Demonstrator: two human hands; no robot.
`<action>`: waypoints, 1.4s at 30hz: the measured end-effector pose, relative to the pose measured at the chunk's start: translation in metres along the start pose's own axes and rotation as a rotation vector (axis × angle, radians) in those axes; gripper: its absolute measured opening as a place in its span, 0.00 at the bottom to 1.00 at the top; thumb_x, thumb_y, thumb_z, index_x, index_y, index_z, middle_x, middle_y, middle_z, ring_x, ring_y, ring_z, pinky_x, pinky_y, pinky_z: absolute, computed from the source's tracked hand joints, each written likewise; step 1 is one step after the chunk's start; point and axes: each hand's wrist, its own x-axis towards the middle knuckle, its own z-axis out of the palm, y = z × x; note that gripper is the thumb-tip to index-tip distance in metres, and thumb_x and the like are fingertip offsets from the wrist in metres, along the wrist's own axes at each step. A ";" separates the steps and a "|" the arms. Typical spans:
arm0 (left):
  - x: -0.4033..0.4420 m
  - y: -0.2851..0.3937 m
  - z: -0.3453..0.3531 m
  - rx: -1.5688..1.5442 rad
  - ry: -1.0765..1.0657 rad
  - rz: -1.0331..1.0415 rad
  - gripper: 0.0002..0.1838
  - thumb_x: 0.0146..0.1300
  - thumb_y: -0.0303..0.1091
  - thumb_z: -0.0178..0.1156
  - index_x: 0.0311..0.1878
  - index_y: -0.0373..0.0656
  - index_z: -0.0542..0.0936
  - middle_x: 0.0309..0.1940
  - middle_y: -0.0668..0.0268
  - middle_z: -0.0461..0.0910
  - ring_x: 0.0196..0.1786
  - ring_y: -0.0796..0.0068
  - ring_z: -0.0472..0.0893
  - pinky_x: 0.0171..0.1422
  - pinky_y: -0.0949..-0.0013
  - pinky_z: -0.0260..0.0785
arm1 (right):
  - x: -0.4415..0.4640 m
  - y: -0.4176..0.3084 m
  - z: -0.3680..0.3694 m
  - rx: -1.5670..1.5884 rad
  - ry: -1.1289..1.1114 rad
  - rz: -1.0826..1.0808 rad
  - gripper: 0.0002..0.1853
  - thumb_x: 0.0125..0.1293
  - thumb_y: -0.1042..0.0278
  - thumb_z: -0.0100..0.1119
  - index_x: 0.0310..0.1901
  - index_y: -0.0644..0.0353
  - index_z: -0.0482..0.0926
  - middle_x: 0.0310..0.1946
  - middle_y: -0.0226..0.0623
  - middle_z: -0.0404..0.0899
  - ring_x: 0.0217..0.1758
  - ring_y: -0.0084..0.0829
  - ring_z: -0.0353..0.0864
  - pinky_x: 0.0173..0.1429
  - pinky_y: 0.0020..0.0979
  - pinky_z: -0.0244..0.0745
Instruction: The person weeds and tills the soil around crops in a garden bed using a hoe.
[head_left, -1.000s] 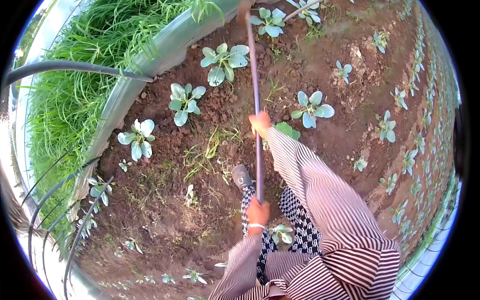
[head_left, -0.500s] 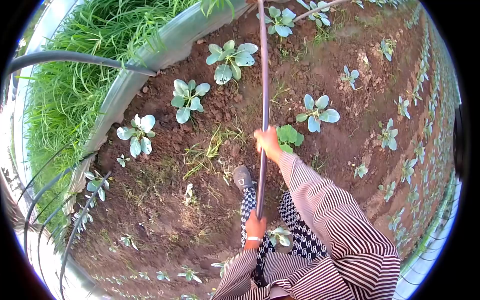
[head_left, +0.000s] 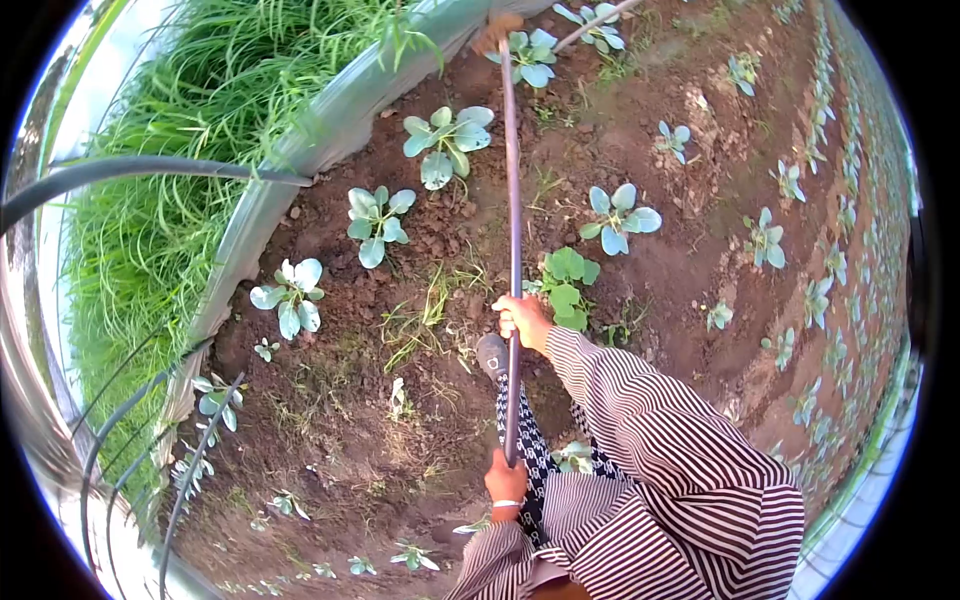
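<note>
A long, thin brown handle [head_left: 514,200] runs from near my body up to the top of the head view; the tool looks like a hoe, with a blurred brown head [head_left: 497,32] beside the plastic wall. My right hand [head_left: 523,320] wraps round the handle partway along. Near its lower end, my left hand [head_left: 505,478], with a white band at the wrist, is closed on it. A bright green broad-leaved plant [head_left: 568,285] grows just beyond my right hand. My shoe [head_left: 491,355] stands on the soil left of the handle.
Grey-green leafy seedlings [head_left: 375,225] dot the brown soil [head_left: 330,400], with rows on the right. A pale plastic wall [head_left: 310,140] curves along the left, tall grass [head_left: 200,130] behind it. A dark pipe [head_left: 150,168] and thin bent rods [head_left: 190,470] are at left.
Both hands and the handle sit lower in the view. My right hand has drawn back towards my body, uncovering more of the bright green plant. More of the hoe's head shows, and the view has turned slightly.
</note>
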 end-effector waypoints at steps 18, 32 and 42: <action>0.034 -0.018 -0.092 0.420 -0.322 0.184 0.13 0.45 0.36 0.59 0.33 0.39 0.76 0.27 0.44 0.78 0.34 0.43 0.79 0.40 0.52 0.71 | -0.031 0.038 -0.056 0.104 0.497 -0.061 0.10 0.52 0.69 0.57 0.20 0.62 0.68 0.09 0.33 0.63 0.07 0.30 0.63 0.12 0.35 0.61; 0.053 -0.027 -0.170 0.690 -0.035 0.448 0.09 0.44 0.32 0.60 0.30 0.41 0.74 0.19 0.51 0.76 0.26 0.45 0.77 0.32 0.49 0.67 | -0.142 0.005 -0.002 0.666 -0.028 -0.104 0.12 0.57 0.72 0.56 0.19 0.52 0.65 0.08 0.21 0.57 0.11 0.22 0.56 0.22 0.29 0.58; 0.047 0.246 0.012 0.231 -0.398 0.661 0.06 0.49 0.28 0.62 0.27 0.39 0.74 0.16 0.70 0.72 0.14 0.82 0.68 0.17 0.73 0.60 | -0.213 -0.118 -0.181 0.054 0.172 -0.558 0.19 0.60 0.56 0.58 0.42 0.65 0.69 0.25 0.32 0.76 0.25 0.20 0.76 0.25 0.22 0.72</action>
